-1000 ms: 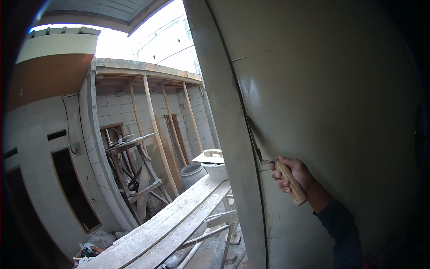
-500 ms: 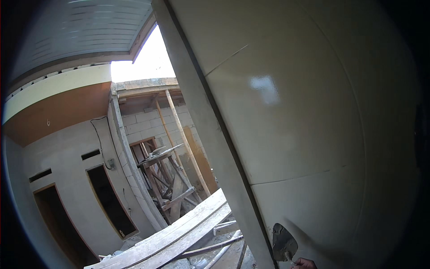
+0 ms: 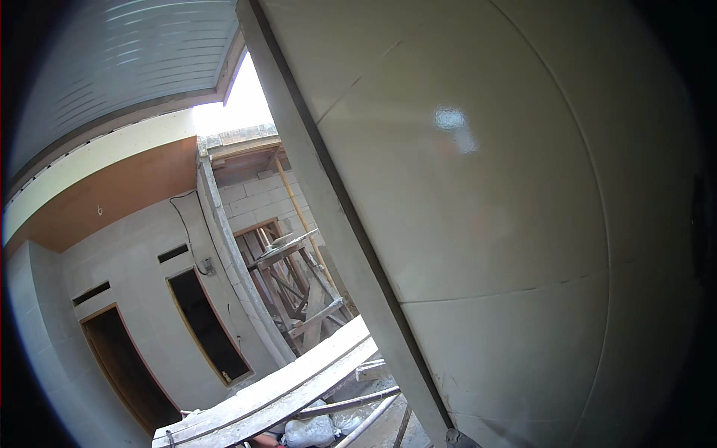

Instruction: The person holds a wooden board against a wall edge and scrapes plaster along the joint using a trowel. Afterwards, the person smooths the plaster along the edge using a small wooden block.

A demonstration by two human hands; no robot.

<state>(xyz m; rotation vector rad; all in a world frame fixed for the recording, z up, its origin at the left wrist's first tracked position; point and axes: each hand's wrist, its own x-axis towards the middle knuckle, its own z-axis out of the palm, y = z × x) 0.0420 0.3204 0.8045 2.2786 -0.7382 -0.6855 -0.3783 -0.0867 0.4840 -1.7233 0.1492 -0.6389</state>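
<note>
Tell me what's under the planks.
Below the right-hand edge of the planks, pale sacks and a pale pole show; the boards cover whatever lies further under.

The person's sleeves seem out of view.

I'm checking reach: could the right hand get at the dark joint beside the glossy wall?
Probably yes: the dark joint looks uncovered, with the trowel blade near its lower end, though the right hand itself is out of view.
</note>
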